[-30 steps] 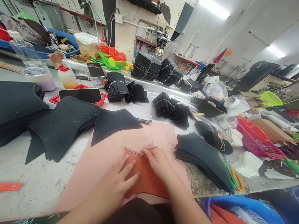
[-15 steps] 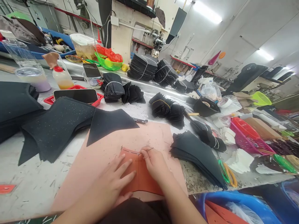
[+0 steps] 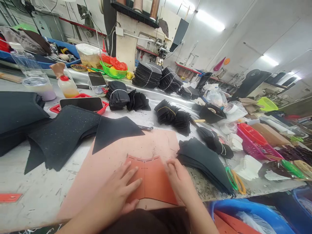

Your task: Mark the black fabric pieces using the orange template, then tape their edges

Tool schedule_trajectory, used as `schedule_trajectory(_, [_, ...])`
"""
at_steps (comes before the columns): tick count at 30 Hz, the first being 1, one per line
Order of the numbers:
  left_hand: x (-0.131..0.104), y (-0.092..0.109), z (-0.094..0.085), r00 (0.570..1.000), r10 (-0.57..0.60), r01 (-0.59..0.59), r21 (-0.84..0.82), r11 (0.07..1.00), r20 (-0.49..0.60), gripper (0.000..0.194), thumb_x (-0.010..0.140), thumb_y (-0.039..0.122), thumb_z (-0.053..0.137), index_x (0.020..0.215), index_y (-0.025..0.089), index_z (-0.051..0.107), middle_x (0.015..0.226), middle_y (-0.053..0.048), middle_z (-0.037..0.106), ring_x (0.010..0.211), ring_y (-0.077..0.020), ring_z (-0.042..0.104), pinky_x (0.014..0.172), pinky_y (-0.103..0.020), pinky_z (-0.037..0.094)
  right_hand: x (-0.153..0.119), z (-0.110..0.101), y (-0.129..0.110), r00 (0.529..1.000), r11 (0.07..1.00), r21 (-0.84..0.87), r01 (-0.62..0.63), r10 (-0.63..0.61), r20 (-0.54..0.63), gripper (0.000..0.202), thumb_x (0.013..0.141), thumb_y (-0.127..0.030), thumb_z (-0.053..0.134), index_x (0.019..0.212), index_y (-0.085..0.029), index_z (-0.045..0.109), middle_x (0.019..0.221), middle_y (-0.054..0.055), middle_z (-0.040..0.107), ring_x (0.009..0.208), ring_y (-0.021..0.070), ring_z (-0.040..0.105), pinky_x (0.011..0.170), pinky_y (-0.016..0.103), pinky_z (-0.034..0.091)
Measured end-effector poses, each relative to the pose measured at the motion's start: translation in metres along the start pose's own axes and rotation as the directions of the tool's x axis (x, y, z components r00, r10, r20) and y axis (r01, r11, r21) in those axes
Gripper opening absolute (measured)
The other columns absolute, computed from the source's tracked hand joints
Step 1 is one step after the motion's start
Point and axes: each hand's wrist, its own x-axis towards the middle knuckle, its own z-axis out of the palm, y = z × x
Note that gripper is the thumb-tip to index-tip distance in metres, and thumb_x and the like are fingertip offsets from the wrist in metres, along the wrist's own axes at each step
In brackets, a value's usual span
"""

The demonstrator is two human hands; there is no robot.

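Note:
An orange template-like sheet (image 3: 156,182) with a centre line, a small cross mark and dark dashes along its curved top edge lies in front of me. A thin dark edge shows along its bottom side. My left hand (image 3: 119,185) rests on its left part, fingers spread and pressing down. My right hand (image 3: 179,178) is at the sheet's right edge with fingers curled together; what they hold, if anything, is hidden. Beneath lies a pink mat (image 3: 85,185). A single black piece (image 3: 115,131) overlaps the mat's top left, with a black marker (image 3: 145,127) beside it.
A stack of black pieces (image 3: 202,164) stands right of the mat, near scissors (image 3: 235,180) with green and orange handles. More black pieces (image 3: 63,133) lie at left before a phone (image 3: 81,103). Tied black bundles (image 3: 118,95) stand behind. A blue bin (image 3: 234,208) is below right.
My right hand has moved from the sheet's top edge down and right to its right edge. The thin stick seen at its fingertips no longer shows. My left hand stays in place.

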Motion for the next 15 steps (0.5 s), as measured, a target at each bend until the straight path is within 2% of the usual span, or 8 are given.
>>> schedule_trajectory(2, [-0.001,0.002,-0.001,1.0,0.002,-0.002,0.021,1.0,-0.007,0.05,0.066,0.038,0.068,0.114,0.028,0.06,0.128,-0.007,0.057,0.12,-0.0359,0.048,0.089,-0.046,0.049,-0.009,-0.004,0.014,0.999,0.997,0.073,-0.035,0.035,0.003,0.02,0.082,-0.039,0.046,0.074,-0.022,0.053,0.09,0.007,0.068,0.084,0.0224,0.063,0.071,0.033,0.049])
schedule_trajectory(4, [0.001,0.005,-0.005,1.0,-0.012,0.012,0.038,0.999,0.003,0.049,0.065,0.04,0.069,0.113,0.028,0.061,0.128,-0.007,0.056,0.12,-0.0363,0.048,0.089,-0.047,0.049,-0.016,-0.003,0.022,0.997,0.978,0.195,-0.067,0.056,0.057,0.018,0.078,-0.038,0.051,0.07,-0.022,0.046,0.092,0.008,0.067,0.085,0.022,0.063,0.069,0.032,0.05])
schedule_trajectory(6, [0.008,0.006,-0.014,0.998,-0.019,0.018,0.03,0.999,0.051,0.049,0.064,0.044,0.071,0.11,0.027,0.062,0.125,-0.008,0.058,0.117,-0.0369,0.05,0.088,-0.048,0.049,-0.019,0.002,0.021,0.992,0.967,0.239,-0.091,0.068,0.102,0.017,0.076,-0.034,0.052,0.069,-0.023,0.041,0.078,0.004,0.065,0.073,0.0191,0.062,0.06,0.028,0.049])
schedule_trajectory(8, [0.022,0.002,-0.027,0.985,-0.04,0.043,-0.015,0.999,0.168,0.052,0.064,0.048,0.071,0.11,0.026,0.061,0.12,-0.008,0.062,0.112,-0.0336,0.055,0.087,-0.044,0.05,-0.02,0.006,0.014,0.995,0.984,0.165,-0.063,0.049,0.089,0.016,0.073,-0.027,0.053,0.066,-0.024,0.04,0.065,-0.001,0.058,0.062,0.0173,0.058,0.055,0.026,0.047])
schedule_trajectory(11, [0.051,-0.021,-0.047,0.919,-0.159,0.181,-0.029,0.983,0.36,0.045,0.076,0.044,0.061,0.118,0.028,0.055,0.118,-0.002,0.062,0.104,-0.0207,0.06,0.085,-0.03,0.05,-0.02,0.006,0.002,0.999,1.0,-0.012,0.024,-0.023,0.042,0.016,0.07,-0.017,0.054,0.064,-0.025,0.041,0.061,-0.003,0.054,0.059,0.017,0.055,0.054,0.027,0.046])
schedule_trajectory(12, [0.06,-0.032,-0.052,0.904,-0.221,0.232,0.013,0.973,0.367,0.039,0.081,0.038,0.055,0.118,0.026,0.054,0.118,-0.002,0.061,0.103,-0.0192,0.06,0.084,-0.028,0.05,-0.02,0.005,-0.001,0.998,0.997,-0.052,0.049,-0.047,0.04,0.017,0.07,-0.015,0.054,0.065,-0.025,0.041,0.062,-0.002,0.054,0.059,0.017,0.055,0.053,0.026,0.046])
schedule_trajectory(15, [0.081,-0.065,-0.056,0.872,-0.376,0.338,0.169,0.926,0.314,0.032,0.084,0.018,0.039,0.11,0.014,0.058,0.114,-0.013,0.061,0.103,-0.0271,0.059,0.083,-0.039,0.048,-0.019,0.005,-0.005,0.995,0.98,-0.171,0.101,-0.102,0.005,0.022,0.065,-0.012,0.059,0.068,-0.025,0.041,0.069,0.0,0.056,0.062,0.0179,0.056,0.054,0.027,0.046])
